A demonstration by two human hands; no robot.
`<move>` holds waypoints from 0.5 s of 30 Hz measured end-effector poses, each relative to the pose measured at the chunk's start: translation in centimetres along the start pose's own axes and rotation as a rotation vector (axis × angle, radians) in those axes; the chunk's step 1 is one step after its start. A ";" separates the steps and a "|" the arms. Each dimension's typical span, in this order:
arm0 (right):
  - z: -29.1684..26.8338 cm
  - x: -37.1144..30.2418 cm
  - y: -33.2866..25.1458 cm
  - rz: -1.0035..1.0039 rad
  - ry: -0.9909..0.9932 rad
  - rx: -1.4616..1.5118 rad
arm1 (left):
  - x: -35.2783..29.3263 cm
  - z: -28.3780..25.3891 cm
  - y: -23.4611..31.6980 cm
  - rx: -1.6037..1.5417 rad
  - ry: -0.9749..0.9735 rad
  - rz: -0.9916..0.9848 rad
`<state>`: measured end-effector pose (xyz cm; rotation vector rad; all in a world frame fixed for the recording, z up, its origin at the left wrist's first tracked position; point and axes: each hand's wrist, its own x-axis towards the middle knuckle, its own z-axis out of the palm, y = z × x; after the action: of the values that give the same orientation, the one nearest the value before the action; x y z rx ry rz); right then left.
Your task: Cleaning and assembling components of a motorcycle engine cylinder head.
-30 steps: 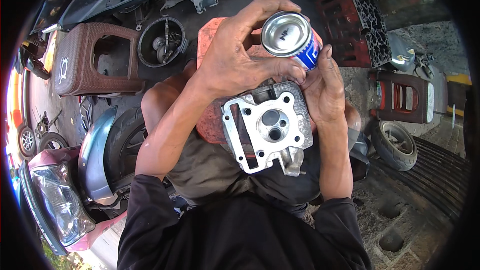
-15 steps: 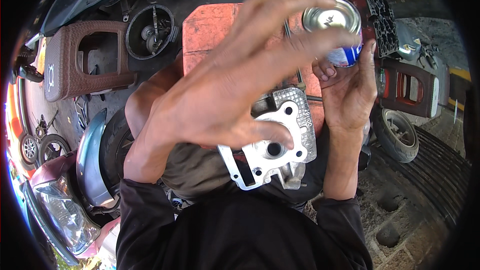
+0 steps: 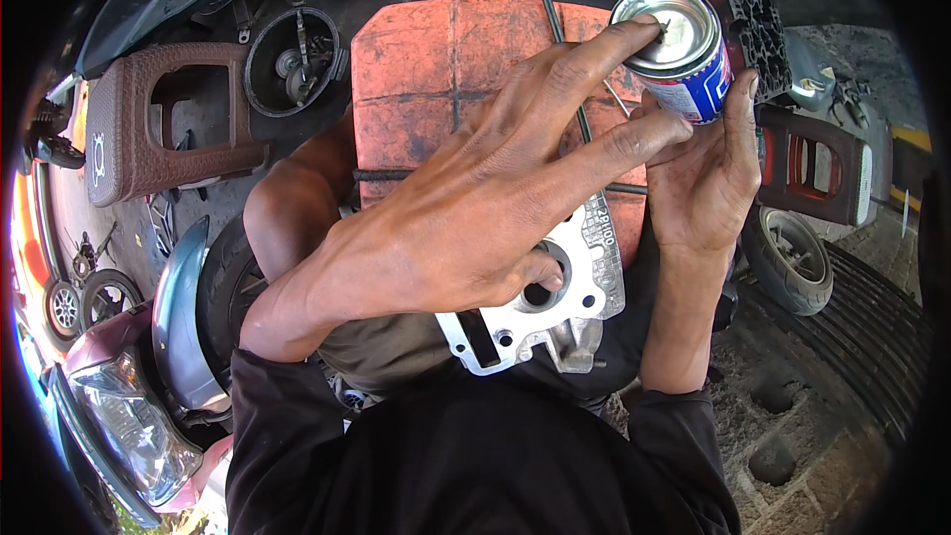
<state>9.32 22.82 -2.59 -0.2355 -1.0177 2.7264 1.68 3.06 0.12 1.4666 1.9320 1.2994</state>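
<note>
My right hand [image 3: 701, 193] is closed around the side of a small blue-and-white can [image 3: 705, 89] with a shiny metal lid. Reaching across from the left, my left hand [image 3: 426, 213] has its fingers apart; one fingertip rests on the lid and another lies by the can's side. Its thumb points down at the round bore of a grey metal engine cylinder [image 3: 570, 315], overlapping the bore's edge. The cylinder sits over my lap, with bolt holes around its flat face. My left hand and wrist cover part of it.
Beyond the cylinder lies a worn orange-red slab [image 3: 411, 69] with dark rods [image 3: 555, 15] on it. A brown plastic stool [image 3: 129, 119] and a round bin [image 3: 260, 64] holding metal parts stand at left. A wheel [image 3: 788, 258] lies at right.
My left hand has come to rest, its fingertip now on the can's lid and its thumb closer over the bore. The can has shifted slightly right and tilted a little.
</note>
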 end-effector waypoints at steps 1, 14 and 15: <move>0.5 -0.1 0.1 -0.003 0.002 -0.001 | 0.0 0.1 0.0 -0.008 -0.017 0.002; 0.8 0.0 -0.3 -0.065 0.238 -0.234 | -0.1 0.2 -1.3 -0.263 -0.095 0.132; 0.5 0.0 -0.3 -0.064 0.245 -0.206 | 0.0 0.0 -1.5 -0.263 -0.096 0.133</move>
<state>9.30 22.76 -2.01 -0.5466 -1.2091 2.4591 0.89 3.05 -1.13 1.5130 1.5583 1.4498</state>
